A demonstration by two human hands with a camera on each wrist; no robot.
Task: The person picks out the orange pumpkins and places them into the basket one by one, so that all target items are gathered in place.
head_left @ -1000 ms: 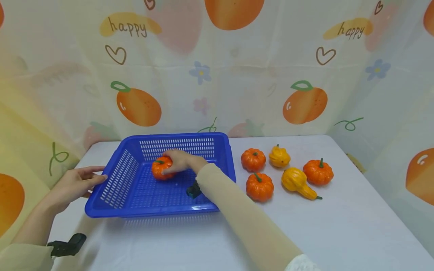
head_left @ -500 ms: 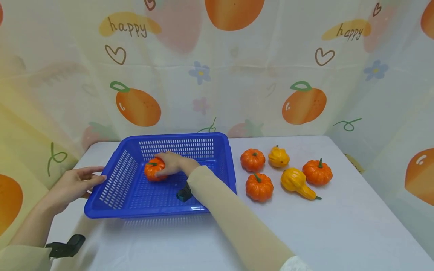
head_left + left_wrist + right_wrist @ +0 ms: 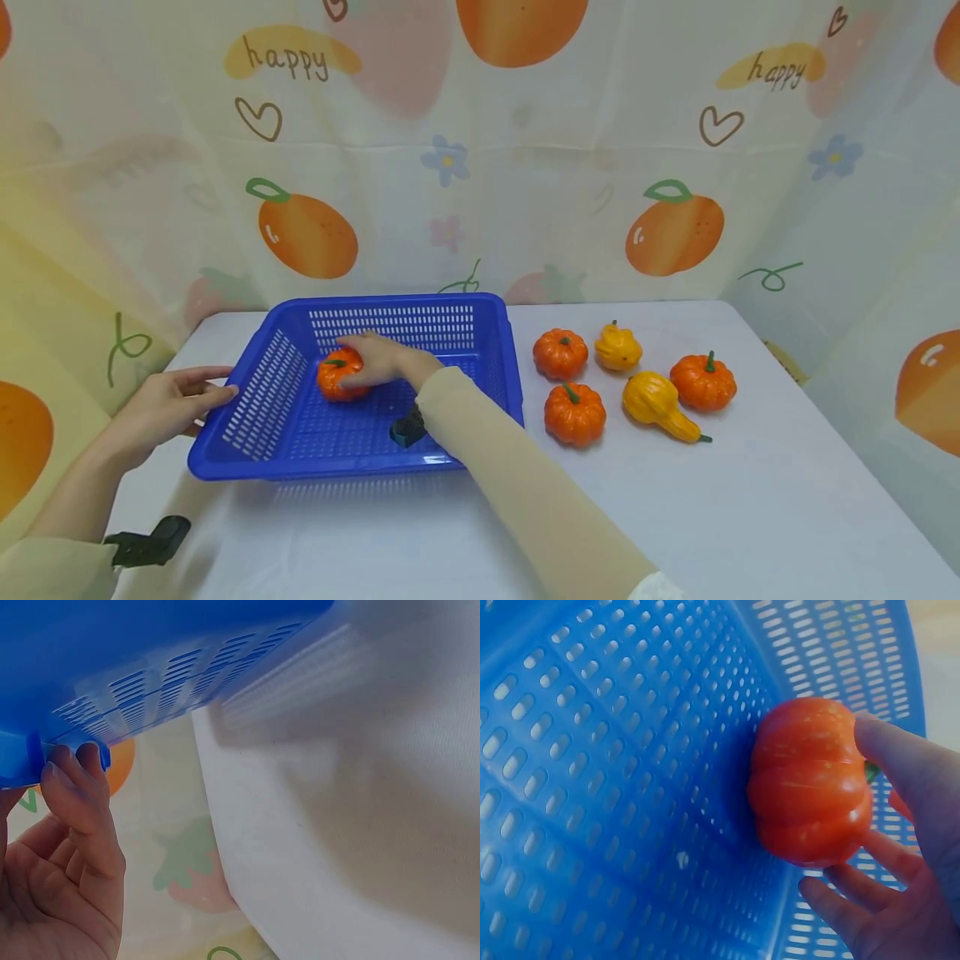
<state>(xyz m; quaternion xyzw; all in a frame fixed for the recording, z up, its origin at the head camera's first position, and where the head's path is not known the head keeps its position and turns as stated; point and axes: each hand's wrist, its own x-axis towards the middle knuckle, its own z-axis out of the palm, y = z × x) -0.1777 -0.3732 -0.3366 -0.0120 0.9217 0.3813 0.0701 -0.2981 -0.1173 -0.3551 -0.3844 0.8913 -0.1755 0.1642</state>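
A small orange pumpkin with a green stem is inside the blue plastic basket, left of its middle. My right hand reaches in over the front right and holds the pumpkin from its right side. In the right wrist view the thumb lies on one side of the pumpkin, fingers on the other, close over the slotted floor. At the basket's left end my left hand grips the rim. The left wrist view shows its curled fingertips under the rim, with the basket wall tilted above the table.
Right of the basket, three orange pumpkins stand on the white table. Among them are a round yellow gourd and a long-necked yellow gourd. A fruit-patterned curtain hangs behind the table.
My right hand has moved left inside the basket with the pumpkin, mostly in the first half second. The left hand and the basket have stayed in place.
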